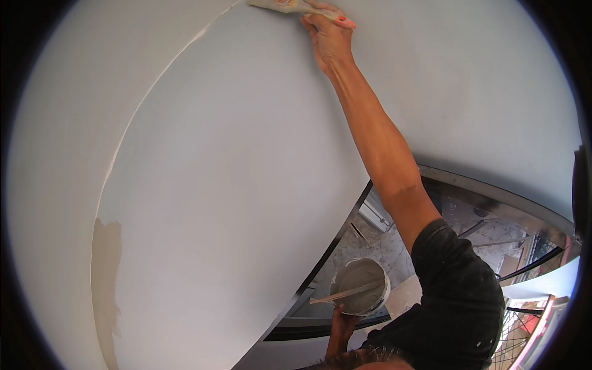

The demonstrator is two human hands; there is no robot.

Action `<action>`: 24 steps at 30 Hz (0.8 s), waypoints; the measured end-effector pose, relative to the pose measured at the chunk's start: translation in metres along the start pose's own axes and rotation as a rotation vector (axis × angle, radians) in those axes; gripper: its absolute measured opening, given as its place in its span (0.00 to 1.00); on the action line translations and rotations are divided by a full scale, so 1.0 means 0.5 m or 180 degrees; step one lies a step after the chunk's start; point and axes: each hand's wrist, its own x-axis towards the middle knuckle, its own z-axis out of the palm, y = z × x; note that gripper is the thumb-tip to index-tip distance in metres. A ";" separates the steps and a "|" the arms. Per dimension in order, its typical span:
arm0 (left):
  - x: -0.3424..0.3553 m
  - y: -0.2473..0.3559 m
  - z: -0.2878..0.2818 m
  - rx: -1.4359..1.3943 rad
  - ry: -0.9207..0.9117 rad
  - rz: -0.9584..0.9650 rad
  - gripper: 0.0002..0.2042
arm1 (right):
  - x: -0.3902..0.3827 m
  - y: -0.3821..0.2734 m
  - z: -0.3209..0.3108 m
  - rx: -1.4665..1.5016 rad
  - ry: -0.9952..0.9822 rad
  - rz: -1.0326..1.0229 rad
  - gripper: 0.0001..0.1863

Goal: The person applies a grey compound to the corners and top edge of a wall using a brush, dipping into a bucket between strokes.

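My right hand (330, 40) reaches far up and grips a flat paintbrush (290, 6) with a pink-tipped handle. Its bristles press against the pale blue wall (234, 172) at the top edge of the view, near the seam with a whiter surface (55, 154). My right arm in a black sleeve stretches up from the lower right. Low in the middle, my left hand (341, 330) holds a round bucket (361, 287) of grey-white paint from below. A thin stick (345, 294) lies across the inside of the bucket.
A beige unpainted patch (106, 277) shows at the lower left of the wall. A dark frame edge (333, 246) borders the wall. Far below lies a marbled floor (382, 246), and a metal railing (524, 327) stands at the lower right.
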 end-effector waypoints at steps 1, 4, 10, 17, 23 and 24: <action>0.000 0.001 0.003 -0.0002 0.0001 0.0003 0.38 | 0.002 0.001 0.001 -0.0020 0.0004 0.0004 0.13; -0.002 0.003 0.010 -0.0004 0.0017 0.0016 0.37 | 0.006 0.003 -0.002 -0.0166 -0.0038 -0.0046 0.13; -0.001 0.000 0.006 0.0005 0.0058 0.0018 0.37 | 0.002 0.001 0.012 0.0028 0.0006 -0.0101 0.14; -0.005 0.000 0.008 -0.0027 0.0110 -0.0027 0.37 | 0.006 -0.016 0.034 -0.0074 0.0132 -0.0025 0.14; -0.006 0.006 0.017 -0.0026 0.0110 -0.0028 0.37 | 0.017 -0.027 0.034 -0.0505 -0.0012 -0.0174 0.06; -0.006 0.006 0.016 -0.0034 0.0126 -0.0036 0.37 | 0.016 -0.026 0.038 -0.0443 0.0084 -0.0165 0.06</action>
